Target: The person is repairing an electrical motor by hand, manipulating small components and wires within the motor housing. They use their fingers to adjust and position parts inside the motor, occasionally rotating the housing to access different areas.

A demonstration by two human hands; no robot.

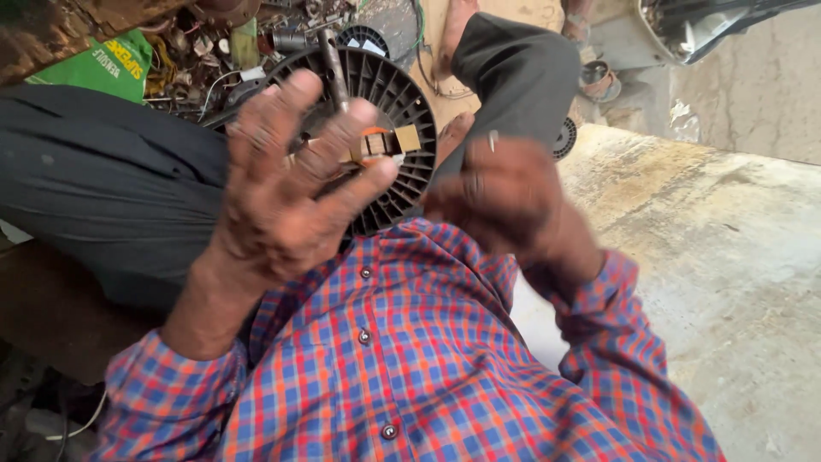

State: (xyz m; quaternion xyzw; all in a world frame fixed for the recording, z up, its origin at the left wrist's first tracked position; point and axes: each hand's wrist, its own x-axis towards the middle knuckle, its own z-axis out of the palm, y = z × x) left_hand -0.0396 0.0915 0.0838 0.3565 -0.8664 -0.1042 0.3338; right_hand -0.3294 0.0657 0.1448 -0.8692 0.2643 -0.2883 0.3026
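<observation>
A black round fan wheel [409,101] with many vanes lies on my lap, a metal shaft [332,67] sticking up from its middle. Tan and orange parts [386,142] sit near its hub. My left hand [286,184] is spread flat over the wheel with its fingers apart and grips nothing. My right hand [511,201] is blurred, just right of the wheel, with its fingers closed. A small metal screw [493,139] pokes up from its fingertips.
A heap of scrap metal and wires [201,51] and a green bag [107,64] lie beyond my dark-trousered knees. A second vaned wheel [363,36] and a small black disc [564,137] lie on the ground. Stained concrete floor [727,257] spreads to the right.
</observation>
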